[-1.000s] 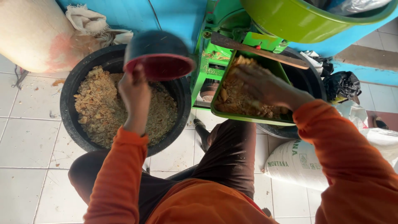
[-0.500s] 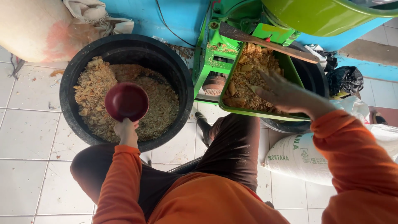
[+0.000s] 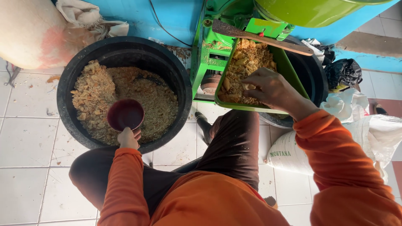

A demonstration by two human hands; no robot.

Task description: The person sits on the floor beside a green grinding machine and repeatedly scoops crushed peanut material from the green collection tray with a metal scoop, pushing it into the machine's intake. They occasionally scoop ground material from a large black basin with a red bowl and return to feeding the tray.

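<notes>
Head view: left hand [image 3: 128, 138] closed on maroon scoop [image 3: 125, 114], lower centre-left, over feed mash in black tub [image 3: 67, 83]. Right hand [image 3: 268, 90] loosely open, fingers pressing mash in green hopper tray [image 3: 289, 69], upper centre. Feeding step; next move calls for dipping the scoop.

A round tub [image 3: 180, 83] stands on the tiled floor [image 3: 25, 142] at left, holding crumbled feed [image 3: 159, 100]. The left hand [image 3: 128, 138] holds a scoop [image 3: 125, 114] over the near part of the feed. To the right of the tub stands a machine [image 3: 217, 25], with a tray [image 3: 289, 69] sloping from it toward the person; chopped material [image 3: 247, 58] lies in the tray, and the right hand [image 3: 270, 88] rests on it. A bar [image 3: 259, 37] crosses the tray's far end. A second tub [image 3: 316, 79] sits under the tray. A stuffed sack [image 3: 33, 33] lies behind the round tub; another sack [image 3: 289, 152] lies right of the person's knee [image 3: 234, 138].
</notes>
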